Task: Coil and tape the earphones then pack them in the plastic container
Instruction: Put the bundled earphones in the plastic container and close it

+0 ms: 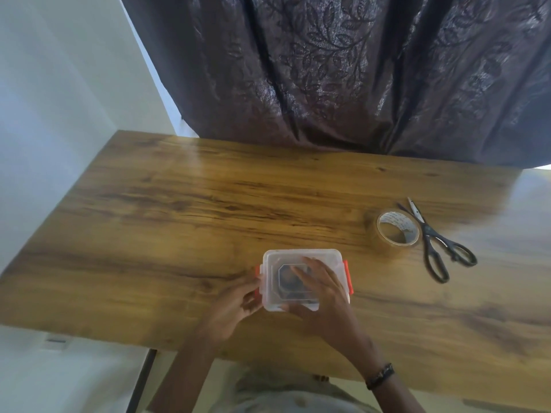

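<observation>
Lid (293, 259) on container (269, 304), right hand (323, 289) flat, pressing it; left hand (235, 302) fingers curled at orange clip (257, 271). Uneven press w/ one clip unlatched could pop lid, slide box on bench (208, 204).

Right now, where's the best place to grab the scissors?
Take the scissors by the black handle loops, which point toward the near edge. Come from the near right: the tape roll sits close on their left, and the blades lie open at the far end.
</observation>
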`<action>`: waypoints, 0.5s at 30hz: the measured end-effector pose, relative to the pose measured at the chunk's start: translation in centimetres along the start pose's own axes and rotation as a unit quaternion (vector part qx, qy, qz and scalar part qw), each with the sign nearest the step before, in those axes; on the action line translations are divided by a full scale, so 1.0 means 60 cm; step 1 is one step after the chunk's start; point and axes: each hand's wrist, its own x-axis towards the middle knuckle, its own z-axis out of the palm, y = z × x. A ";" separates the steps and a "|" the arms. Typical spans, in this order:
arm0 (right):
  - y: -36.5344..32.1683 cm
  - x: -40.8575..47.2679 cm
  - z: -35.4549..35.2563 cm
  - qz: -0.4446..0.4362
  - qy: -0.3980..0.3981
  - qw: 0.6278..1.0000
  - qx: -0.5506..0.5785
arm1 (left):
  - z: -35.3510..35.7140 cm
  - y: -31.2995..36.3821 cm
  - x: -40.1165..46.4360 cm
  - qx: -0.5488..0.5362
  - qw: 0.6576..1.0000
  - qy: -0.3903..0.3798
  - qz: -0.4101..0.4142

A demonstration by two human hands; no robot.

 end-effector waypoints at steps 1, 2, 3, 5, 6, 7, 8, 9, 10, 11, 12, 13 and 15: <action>0.002 0.000 0.001 0.000 0.001 1.000 0.003 | -0.002 0.000 0.003 0.002 1.000 0.016 0.011; 0.003 0.000 0.002 0.001 0.002 1.000 0.006 | -0.001 0.001 0.004 0.021 0.998 0.040 0.036; 0.004 0.000 0.003 0.000 0.003 1.000 0.009 | 0.001 -0.001 0.005 0.060 0.993 0.073 0.075; 0.004 0.000 0.004 0.007 0.000 1.000 0.018 | 0.006 -0.005 0.003 0.173 0.959 0.144 0.172; 0.002 0.000 0.004 0.011 0.000 1.000 0.023 | 0.011 -0.006 -0.002 0.226 0.935 0.168 0.215; 0.001 0.000 0.003 0.012 0.002 1.000 0.025 | 0.016 -0.008 -0.006 0.269 0.911 0.181 0.253; -0.002 0.000 0.002 0.013 0.005 1.000 0.025 | 0.020 -0.012 -0.011 0.295 0.894 0.185 0.283; -0.004 -0.001 0.002 0.014 0.006 1.000 0.027 | 0.023 -0.016 -0.013 0.310 0.882 0.183 0.305; -0.005 -0.001 0.001 0.017 0.007 0.999 0.030 | 0.028 -0.019 -0.017 0.322 0.872 0.180 0.321; -0.006 0.000 0.002 0.017 0.008 0.999 0.034 | 0.032 -0.023 -0.020 0.337 0.863 0.177 0.331; -0.005 -0.001 0.003 0.015 0.009 0.999 0.035 | 0.037 -0.027 -0.021 0.353 0.856 0.177 0.334; -0.004 -0.001 0.004 0.011 0.009 0.999 0.036 | 0.038 -0.030 -0.018 0.358 0.853 0.180 0.336; 0.000 -0.002 0.007 0.006 0.008 0.999 0.037 | 0.035 -0.035 -0.010 0.347 0.856 0.192 0.332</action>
